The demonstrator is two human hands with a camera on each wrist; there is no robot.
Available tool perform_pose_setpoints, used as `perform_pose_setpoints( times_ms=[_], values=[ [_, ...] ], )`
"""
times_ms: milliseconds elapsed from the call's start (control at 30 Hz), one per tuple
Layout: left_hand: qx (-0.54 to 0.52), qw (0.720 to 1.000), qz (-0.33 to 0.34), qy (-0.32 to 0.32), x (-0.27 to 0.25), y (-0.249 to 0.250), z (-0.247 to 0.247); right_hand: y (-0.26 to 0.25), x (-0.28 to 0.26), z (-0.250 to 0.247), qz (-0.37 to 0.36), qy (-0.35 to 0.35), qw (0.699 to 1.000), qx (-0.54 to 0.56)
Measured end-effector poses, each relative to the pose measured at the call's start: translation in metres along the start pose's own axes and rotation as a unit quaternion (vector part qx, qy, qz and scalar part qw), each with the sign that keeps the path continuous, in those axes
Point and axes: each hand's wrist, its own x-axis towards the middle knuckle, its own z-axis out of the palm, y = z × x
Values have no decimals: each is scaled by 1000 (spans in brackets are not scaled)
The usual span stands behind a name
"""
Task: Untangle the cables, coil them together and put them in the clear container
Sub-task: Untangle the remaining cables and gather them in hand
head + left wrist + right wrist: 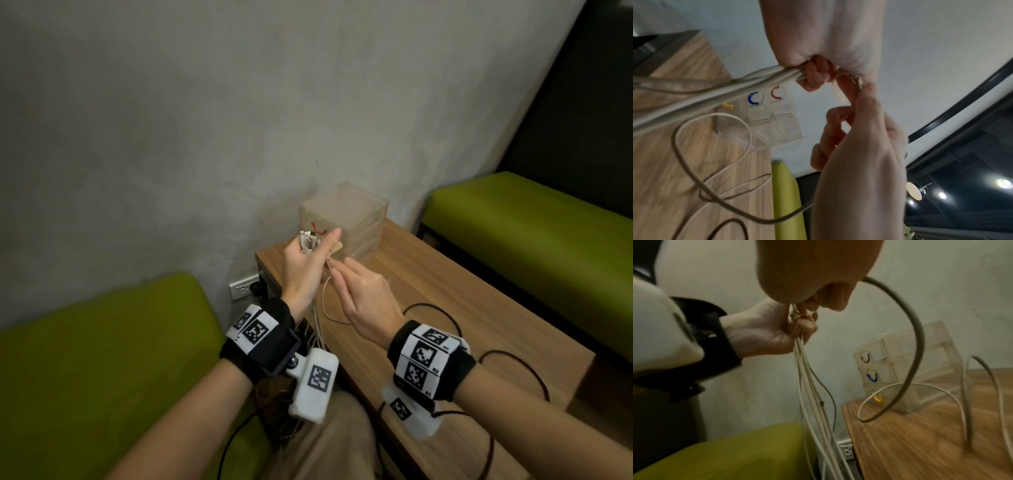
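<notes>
My left hand (308, 255) is raised over the near end of the wooden table (486, 318) and grips a bundle of white cables (314, 329). Their plugs (306, 242) stick out above the fist and the strands hang down past the table edge. My right hand (339, 274) is just beside it and pinches a single pale cable (325, 308), which loops down onto the table. The clear container (346, 226), a small drawer box with red, blue and yellow handles (754, 99), stands behind my hands against the wall. The right wrist view shows the left fist (797, 331) closed round the strands (809, 394).
Green cushioned benches sit at the left (102, 359) and at the far right (531, 233). A wall outlet (245, 286) is below the table's left corner. Black cords (442, 311) trail across the tabletop near my right wrist. A grey wall rises behind the container.
</notes>
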Motion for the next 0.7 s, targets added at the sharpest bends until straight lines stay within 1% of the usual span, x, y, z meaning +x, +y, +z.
perform_pose_setpoints(
  times_ms=[67, 133, 200, 267, 333, 400, 433, 467, 533, 633, 700],
  values=[
    [15, 1000, 6, 17, 1, 0, 0, 3, -2, 2, -36, 27, 998, -46],
    [7, 999, -3, 45, 0, 0, 1, 4, 0, 1, -68, 36, 994, -84],
    [-5, 997, -8, 74, 1, 4, 1, 7, 2, 2, -70, 52, 992, -90],
    [2, 997, -1, 83, 2, 9, 1, 10, -1, 4, -59, 77, 993, -67],
    [7, 997, -11, 75, 3, 11, 4, 8, -3, 9, -24, 86, 996, -4],
    [-10, 996, -68, 61, -1, 11, 7, 3, -5, 17, 35, 81, 992, 93],
    [-26, 994, -93, 53, -2, 9, 9, 1, -6, 20, 54, 80, 988, 124],
    [-35, 992, -107, 49, -3, 6, 9, 1, -7, 22, 63, 77, 985, 139],
    [-34, 992, -120, 36, -6, 4, 8, 3, -10, 23, 59, 61, 985, 150],
    [-43, 987, -152, -11, -8, 4, 7, 8, -13, 21, 64, 49, 984, 161],
    [-51, 986, -154, -37, -8, 4, 6, 9, -13, 20, 80, 55, 979, 179]
  ],
)
